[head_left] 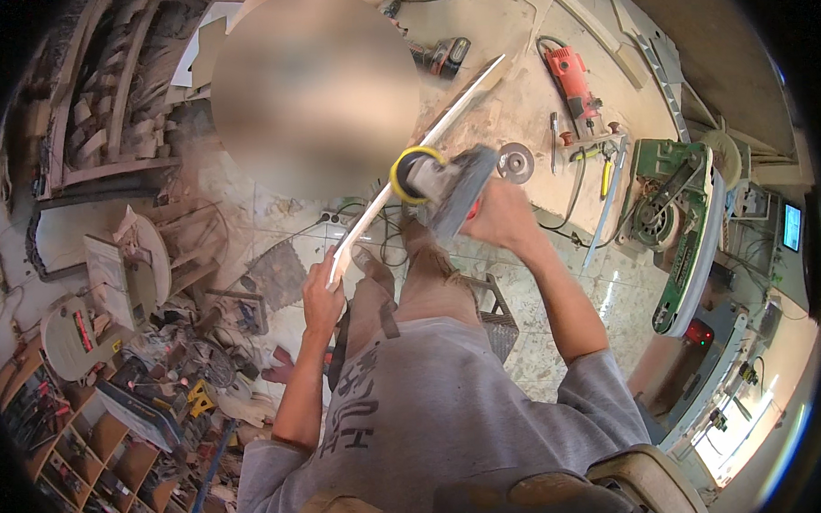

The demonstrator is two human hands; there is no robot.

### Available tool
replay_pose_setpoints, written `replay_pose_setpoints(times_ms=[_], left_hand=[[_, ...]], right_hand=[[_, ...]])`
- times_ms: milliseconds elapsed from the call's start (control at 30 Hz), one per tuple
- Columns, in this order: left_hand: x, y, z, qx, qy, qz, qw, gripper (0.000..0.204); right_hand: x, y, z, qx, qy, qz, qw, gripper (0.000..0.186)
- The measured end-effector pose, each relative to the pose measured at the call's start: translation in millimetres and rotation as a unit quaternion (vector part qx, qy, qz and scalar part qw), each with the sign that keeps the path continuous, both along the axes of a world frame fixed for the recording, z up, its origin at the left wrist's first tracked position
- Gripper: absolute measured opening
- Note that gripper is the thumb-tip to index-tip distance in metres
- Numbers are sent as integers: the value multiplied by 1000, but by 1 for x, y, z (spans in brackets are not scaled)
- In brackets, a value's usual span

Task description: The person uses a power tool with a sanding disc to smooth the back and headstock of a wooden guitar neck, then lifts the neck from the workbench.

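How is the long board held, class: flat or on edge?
On edge: the left hand grips the long board, and mostly a narrow pale edge, not a broad face, shows to the camera.

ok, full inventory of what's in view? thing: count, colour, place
pale strip: 1, whitish, in the left hand
handheld power tool: 1, grey with yellow-rimmed round head, in the right hand, at the strip
workbench: 1, tan, top
corded tool: 1, red, on workbench
cordless tool: 1, black, on workbench beside the blurred patch
disc: 1, grey, on workbench
belt machine: 1, green, right
screen: 1, blue, far right
cubby shelf: 1, wood-brown, lower left
scrap and clutter: uncountable, mixed, left
shirt: 1, grey, lower centre
left hand: 1, bare, centre-left
right hand: 1, bare, centre-right
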State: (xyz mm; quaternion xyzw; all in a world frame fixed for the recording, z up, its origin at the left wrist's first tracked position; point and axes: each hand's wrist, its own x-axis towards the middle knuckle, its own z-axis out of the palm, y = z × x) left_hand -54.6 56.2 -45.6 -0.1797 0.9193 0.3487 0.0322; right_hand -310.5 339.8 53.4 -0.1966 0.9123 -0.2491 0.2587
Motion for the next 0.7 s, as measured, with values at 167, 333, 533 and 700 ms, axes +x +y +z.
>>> replay_pose_setpoints(times_ms=[167, 333, 533, 700], left_hand=[[-1, 0, 7, -44, 18, -8, 999, 77], [-3, 8, 21, -120, 31, -11, 992, 70], [-7, 15, 31, -144, 55, -18, 988, 54], [-6, 16, 33, -138, 51, -27, 989, 58]], right_hand=[[-27, 43, -18, -27, 70, -122, 990, 56], [-11, 91, -48, -108, 100, -280, 949, 43], [40, 126, -62, -129, -69, -387, 910, 66], [70, 125, -74, -96, -7, -327, 940, 68]])
